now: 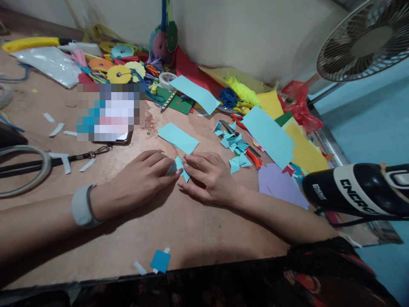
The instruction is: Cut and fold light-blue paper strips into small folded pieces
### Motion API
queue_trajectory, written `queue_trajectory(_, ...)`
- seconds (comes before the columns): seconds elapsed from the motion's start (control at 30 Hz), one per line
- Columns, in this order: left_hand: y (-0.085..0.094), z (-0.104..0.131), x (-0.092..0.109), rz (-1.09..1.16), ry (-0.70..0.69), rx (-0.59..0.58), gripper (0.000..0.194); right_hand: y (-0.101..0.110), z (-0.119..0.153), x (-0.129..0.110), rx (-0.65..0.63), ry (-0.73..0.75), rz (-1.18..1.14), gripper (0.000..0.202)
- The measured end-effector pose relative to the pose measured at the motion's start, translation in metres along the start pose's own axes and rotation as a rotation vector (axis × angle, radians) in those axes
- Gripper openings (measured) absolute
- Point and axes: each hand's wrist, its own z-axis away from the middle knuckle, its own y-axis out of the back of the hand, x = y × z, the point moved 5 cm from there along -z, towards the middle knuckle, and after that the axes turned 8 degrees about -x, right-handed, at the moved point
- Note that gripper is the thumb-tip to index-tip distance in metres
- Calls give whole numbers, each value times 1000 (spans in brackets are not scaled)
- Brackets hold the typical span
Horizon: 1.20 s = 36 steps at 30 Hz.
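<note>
the left hand (145, 175) and right hand (211, 177) are held close together, their fingers (198, 162) bent, both forearms (277, 211) angled inward.

Craft corner, home or wkshop

Can't tell if it's a home or small wkshop, but def. a papercraft spot: my table (211, 230) is strewn w/ coloured paper (267, 135), yarn (244, 91), tape (166, 80), a pencil (168, 102), scalloped discs (119, 74) & white offcuts (56, 129), and I've got a folded blue piece (183, 170) on the go. Indoors: plain wall (230, 38) behind, fan (370, 40) up R, a bottle (354, 189) below it.
</note>
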Motion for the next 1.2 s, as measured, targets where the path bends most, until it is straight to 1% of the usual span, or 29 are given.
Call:
queue_trajectory(0.23,2,-1,0,-3,-8,11,29,-4,-3,4,-4,-1,44,48)
queue_trajectory(0.4,2,0,0,10,-10,41,27,-8,-6,6,-35,-20,44,50)
queue_trajectory(0.6,2,-1,0,6,-18,10,27,-9,-9,8,-43,-33,31,53)
queue_trajectory(0.7,3,-1,0,-18,-24,18,29,-2,-6,4,-39,6,54,46)
queue_trajectory(0.83,5,-2,1,-28,-21,24,31,10,2,-4,-24,39,71,28)
queue_trajectory(0.9,6,-1,1,-14,-11,29,31,15,5,-8,18,59,70,22)
queue_trajectory(1.0,6,-1,0,-2,-4,22,32,21,7,-11,116,92,46,16)
queue_trajectory(1.1,5,-2,0,-9,3,17,33,23,6,-9,203,62,12,16)
queue_trajectory(1.2,4,-1,0,-26,-2,40,33,19,4,-5,183,-18,7,17)
